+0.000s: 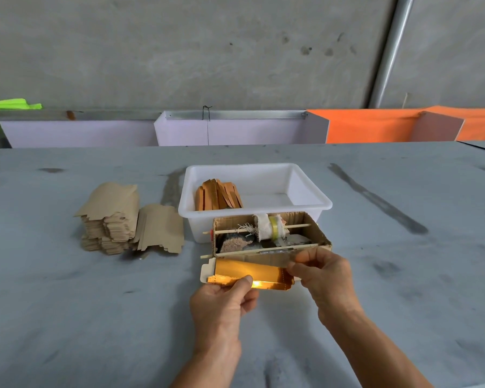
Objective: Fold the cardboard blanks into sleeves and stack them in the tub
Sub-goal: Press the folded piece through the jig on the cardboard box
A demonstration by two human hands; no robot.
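Gold-faced blank (252, 273) is pinched by left hand (221, 301) and right hand (319, 271).
Long axis runs hand to hand, nearside of tub (324, 204).

My left hand (221, 303) and right hand (324, 275) pinch a gold-lined blank (249, 274) near the counter's (67, 303) front edge, just before the tub (255, 189).

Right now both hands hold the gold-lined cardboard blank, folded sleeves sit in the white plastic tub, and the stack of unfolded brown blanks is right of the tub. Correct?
One error: the stack of unfolded brown blanks lies left of the white plastic tub, not right, as the head view shows. The rest holds: left hand and right hand both hold the gold-lined cardboard blank, and folded sleeves sit in the tub.
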